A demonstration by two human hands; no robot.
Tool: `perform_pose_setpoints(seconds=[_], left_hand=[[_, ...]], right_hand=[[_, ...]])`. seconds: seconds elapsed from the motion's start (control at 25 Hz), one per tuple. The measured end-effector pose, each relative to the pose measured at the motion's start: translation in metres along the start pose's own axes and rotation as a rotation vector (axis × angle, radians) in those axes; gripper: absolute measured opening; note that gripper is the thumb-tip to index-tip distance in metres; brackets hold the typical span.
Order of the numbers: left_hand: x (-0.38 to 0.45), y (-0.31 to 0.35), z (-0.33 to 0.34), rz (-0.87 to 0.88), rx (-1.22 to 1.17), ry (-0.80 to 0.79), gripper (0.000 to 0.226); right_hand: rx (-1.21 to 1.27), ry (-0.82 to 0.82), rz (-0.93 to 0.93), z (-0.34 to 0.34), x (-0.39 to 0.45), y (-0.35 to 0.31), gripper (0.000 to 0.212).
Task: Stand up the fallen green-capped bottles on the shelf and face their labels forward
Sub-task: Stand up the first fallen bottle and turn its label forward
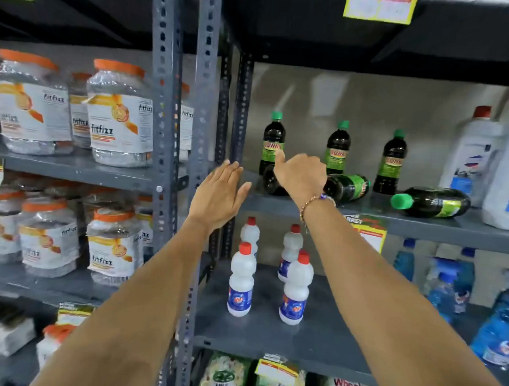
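Three green-capped dark bottles stand upright at the back of the grey shelf: a left one, a middle one and a right one, all with green labels facing me. One fallen bottle lies on its side with its cap pointing left. A second fallen bottle lies behind my right hand, its neck hidden. A third dark bottle end shows just left of that hand. My right hand's fingers curl down over these bottles, thumb raised; the grip itself is hidden. My left hand is flat and empty by the shelf post.
White jugs stand at the shelf's right end. A perforated steel post divides this bay from orange-lidded jars on the left. White red-capped bottles and blue bottles fill the shelf below.
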State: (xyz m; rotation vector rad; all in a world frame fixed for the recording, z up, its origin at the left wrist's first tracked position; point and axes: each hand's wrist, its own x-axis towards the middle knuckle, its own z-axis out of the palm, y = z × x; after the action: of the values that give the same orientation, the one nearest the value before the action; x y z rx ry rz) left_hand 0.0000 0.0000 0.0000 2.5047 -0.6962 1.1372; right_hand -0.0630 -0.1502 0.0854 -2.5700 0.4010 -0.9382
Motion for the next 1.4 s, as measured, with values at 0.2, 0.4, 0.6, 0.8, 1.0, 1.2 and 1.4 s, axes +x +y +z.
perform_pose_setpoints(seconds=[0.2, 0.4, 0.6, 0.8, 1.0, 1.2, 1.4], left_hand=[[-0.009, -0.012, 0.019, 0.101, 0.164, 0.124, 0.052], [-0.010, -0.014, 0.033, 0.087, 0.119, 0.196, 0.046], [-0.009, -0.013, 0.040, 0.073, 0.143, 0.280, 0.043], [-0.007, -0.016, 0.042, 0.078, 0.135, 0.306, 0.044], [-0.007, -0.016, 0.046, 0.081, 0.172, 0.342, 0.045], [-0.007, -0.015, 0.046, 0.052, 0.156, 0.321, 0.049], [-0.007, -0.016, 0.046, 0.064, 0.158, 0.344, 0.044]], right_hand=[[-0.138, -0.057, 0.120, 0.011, 0.031, -0.009, 0.066], [-0.193, -0.182, 0.194, 0.017, 0.049, -0.019, 0.057], [0.099, -0.391, 0.233, 0.028, 0.061, -0.021, 0.054], [-0.099, -0.360, 0.155, 0.029, 0.061, -0.029, 0.047], [-0.242, -0.240, 0.163, 0.033, 0.056, -0.025, 0.050], [0.130, -0.015, 0.138, 0.064, 0.048, -0.011, 0.059], [0.435, -0.110, 0.150, 0.080, 0.047, -0.015, 0.068]])
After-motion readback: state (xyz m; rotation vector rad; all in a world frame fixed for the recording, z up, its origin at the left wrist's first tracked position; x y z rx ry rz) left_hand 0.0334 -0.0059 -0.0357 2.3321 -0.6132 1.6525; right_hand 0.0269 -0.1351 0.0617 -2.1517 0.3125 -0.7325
